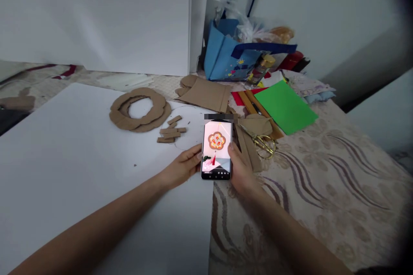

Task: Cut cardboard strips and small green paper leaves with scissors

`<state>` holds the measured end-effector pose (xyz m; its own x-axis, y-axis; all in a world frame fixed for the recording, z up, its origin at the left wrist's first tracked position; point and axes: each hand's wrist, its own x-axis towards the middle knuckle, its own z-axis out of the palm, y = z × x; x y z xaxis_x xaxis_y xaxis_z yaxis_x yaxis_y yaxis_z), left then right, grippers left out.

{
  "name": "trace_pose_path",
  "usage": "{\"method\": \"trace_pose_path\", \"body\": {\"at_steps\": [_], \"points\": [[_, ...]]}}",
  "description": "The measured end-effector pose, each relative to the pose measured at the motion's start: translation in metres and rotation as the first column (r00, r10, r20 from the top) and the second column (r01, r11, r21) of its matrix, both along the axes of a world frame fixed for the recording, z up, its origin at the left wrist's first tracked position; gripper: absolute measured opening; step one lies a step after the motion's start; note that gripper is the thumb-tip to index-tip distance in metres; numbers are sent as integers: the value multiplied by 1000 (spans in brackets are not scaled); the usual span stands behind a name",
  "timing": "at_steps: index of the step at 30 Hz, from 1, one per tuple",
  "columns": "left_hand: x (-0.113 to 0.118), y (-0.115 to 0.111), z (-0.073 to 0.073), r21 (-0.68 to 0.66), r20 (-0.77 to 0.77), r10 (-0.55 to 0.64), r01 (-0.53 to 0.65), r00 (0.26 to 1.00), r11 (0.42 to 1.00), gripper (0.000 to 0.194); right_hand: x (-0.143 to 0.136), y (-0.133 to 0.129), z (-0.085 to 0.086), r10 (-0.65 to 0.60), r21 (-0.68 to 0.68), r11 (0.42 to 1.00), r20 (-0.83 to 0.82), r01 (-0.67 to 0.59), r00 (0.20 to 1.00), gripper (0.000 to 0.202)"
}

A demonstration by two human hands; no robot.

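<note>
Apparently a viewing step: left hand (185,164) and right hand (240,169), half-curled, grip the phone (216,150) to the near right of the cardboard rings (142,124); handling those would call for freeing a hand

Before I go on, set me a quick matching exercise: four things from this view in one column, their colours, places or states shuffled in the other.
Things:
1. phone
2. cardboard rings
3. scissors
4. bag

Descriptions:
A. gold-coloured handles
B. overlapping, on the white sheet
C. blue, standing at the back
D. lit up, held between left hand and right hand

Pairs: 1-D, 2-B, 3-A, 4-C
</note>
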<state>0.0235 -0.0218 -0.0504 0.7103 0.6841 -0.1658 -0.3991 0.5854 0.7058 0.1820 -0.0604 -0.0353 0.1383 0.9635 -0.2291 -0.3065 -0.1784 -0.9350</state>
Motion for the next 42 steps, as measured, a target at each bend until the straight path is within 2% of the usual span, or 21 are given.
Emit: {"method": "trace_pose_path", "body": {"at_steps": [5, 16, 20, 25, 28, 35, 42], "points": [[0, 0, 1, -3, 0, 1, -1, 1000, 1000, 38, 1, -1, 0, 27, 21, 999, 57, -28, 998, 52], [0, 0, 2, 1, 0, 0, 0, 1000, 1000, 38, 8, -4, -6, 46, 49, 998, 59, -49, 997, 42], [-1, 0, 0, -11, 4, 2, -2, 1000, 1000, 38, 15, -8, -4, 130, 84, 986, 142, -143, 981, 42], [-1, 1, 0, -23, 7, 18, -18, 1000, 1000, 37, 28, -12, 3, 340, 111, 924, 193, -365, 920, 65], [0, 1, 1, -23, 16, 23, -23, 1000, 999, 38, 32, -13, 4, 365, 135, 911, 178, -390, 914, 70], [0, 0, 0, -25, 37, 32, -31, 999, 999, 38, 34, -11, -5, 364, 176, 902, 179, -394, 914, 63], [0, 0, 3, -58, 18, 46, -45, 999, 997, 37, 38, -10, -9, 416, 163, 876, 216, -453, 883, 62]]}}
